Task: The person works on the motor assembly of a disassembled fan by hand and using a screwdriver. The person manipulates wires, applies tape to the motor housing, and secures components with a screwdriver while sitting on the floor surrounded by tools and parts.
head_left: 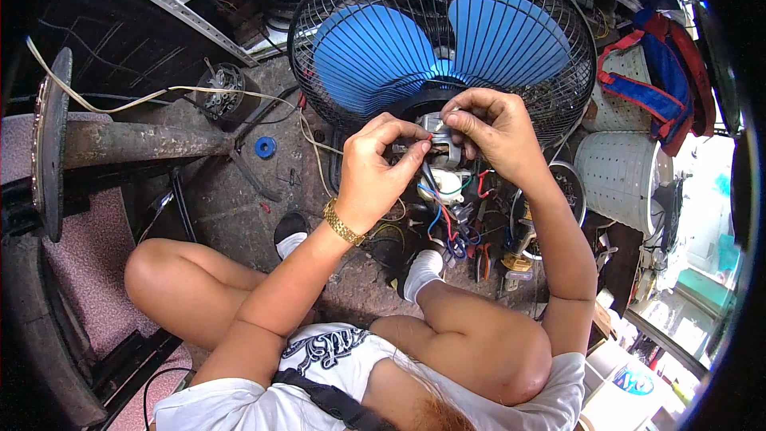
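Observation:
A large fan with a black wire guard [297,54] and blue blades [507,36] stands before me, its grey motor housing [451,156] facing me. My left hand [371,168], with a gold watch band at the wrist, pinches a small red piece, apparently a wire end, at the housing. Just right of it, my right hand [496,132] has thumb and finger closed on a thin light piece, too small to name, over the housing. A white plastic part [437,186] hangs below with red, blue and green wires [443,227] trailing from it.
A roll of blue tape [266,147] lies left on the floor [303,191], near a metal stand [136,144] and pink padding [96,271]. Tools including pliers [483,259] and a yellow drill [519,263] lie beside my right leg. White bins [618,183] and a blue-red bag [666,80] sit at right.

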